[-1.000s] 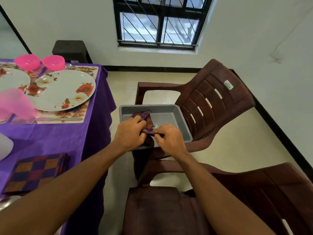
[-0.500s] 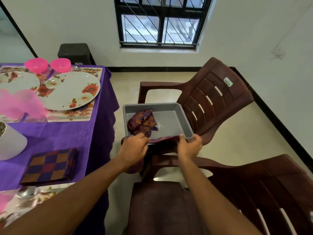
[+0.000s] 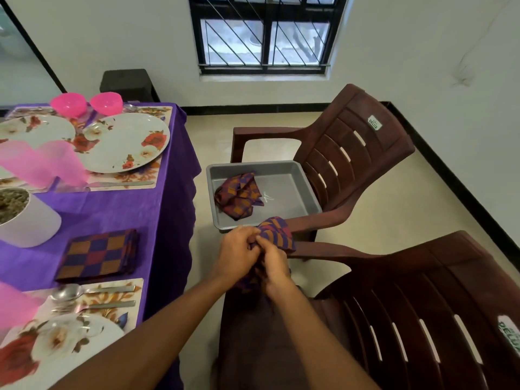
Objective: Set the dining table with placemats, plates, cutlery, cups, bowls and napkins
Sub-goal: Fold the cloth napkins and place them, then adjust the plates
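My left hand (image 3: 238, 253) and my right hand (image 3: 274, 264) meet in front of the grey tray (image 3: 306, 187), and both grip a checked purple and orange napkin (image 3: 277, 232) bunched between them. A second crumpled napkin (image 3: 239, 196) lies inside the tray. On the purple table (image 3: 112, 212) a folded napkin (image 3: 98, 254) rests beside a placemat (image 3: 123, 313) with a spoon (image 3: 67, 291) and a floral plate (image 3: 70, 342). Farther back sit another floral plate (image 3: 123, 142), pink cups (image 3: 42, 161) and two pink bowls (image 3: 67, 104).
The tray sits on the seat of a brown plastic chair (image 3: 351, 153). A second brown chair (image 3: 408, 311) stands under my arms. A white pot (image 3: 28, 220) stands on the table's left. A dark stool (image 3: 126, 83) is by the wall under the window.
My hands lifted one napkin out of the tray and drew it toward me, then came together around it. The other napkin stayed in the tray.
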The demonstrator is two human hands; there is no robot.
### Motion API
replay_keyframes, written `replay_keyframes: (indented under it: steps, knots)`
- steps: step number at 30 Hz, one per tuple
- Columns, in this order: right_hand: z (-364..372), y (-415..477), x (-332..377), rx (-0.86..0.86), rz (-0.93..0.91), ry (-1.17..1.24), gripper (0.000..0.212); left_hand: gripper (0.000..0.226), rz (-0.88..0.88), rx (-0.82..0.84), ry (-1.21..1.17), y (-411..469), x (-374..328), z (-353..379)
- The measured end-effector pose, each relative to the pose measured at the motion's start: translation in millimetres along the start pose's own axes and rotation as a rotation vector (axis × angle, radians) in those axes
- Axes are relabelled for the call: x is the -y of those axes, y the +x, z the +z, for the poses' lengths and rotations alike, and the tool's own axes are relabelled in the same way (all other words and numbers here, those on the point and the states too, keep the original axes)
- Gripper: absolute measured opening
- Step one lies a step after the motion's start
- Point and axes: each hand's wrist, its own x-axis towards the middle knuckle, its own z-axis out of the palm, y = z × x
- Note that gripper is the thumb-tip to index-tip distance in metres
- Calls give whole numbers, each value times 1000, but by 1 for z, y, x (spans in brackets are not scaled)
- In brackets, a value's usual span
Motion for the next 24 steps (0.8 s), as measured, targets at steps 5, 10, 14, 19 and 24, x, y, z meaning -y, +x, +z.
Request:
replay_keyframes:
  steps: [5,10,14,19,24]
  knots:
    - [-14,-4,7,25,-194,-165,22,62,-128,73,-301,-26,-7,-16]
    - [-24,-57,43,59,-378,-157,21,59,-138,36,-140,-69,12,-42]
    - [-40,-89,64,233,-442,-226,30,68,-99,59,43,-109,31,-61]
    - [-53,-130,72,322,-428,-143,25,69,-141,50,-11,-146,20,-71]
    - [-57,-161,65,384,-473,-221,27,52,-126,149,-105,-175,-7,-65]
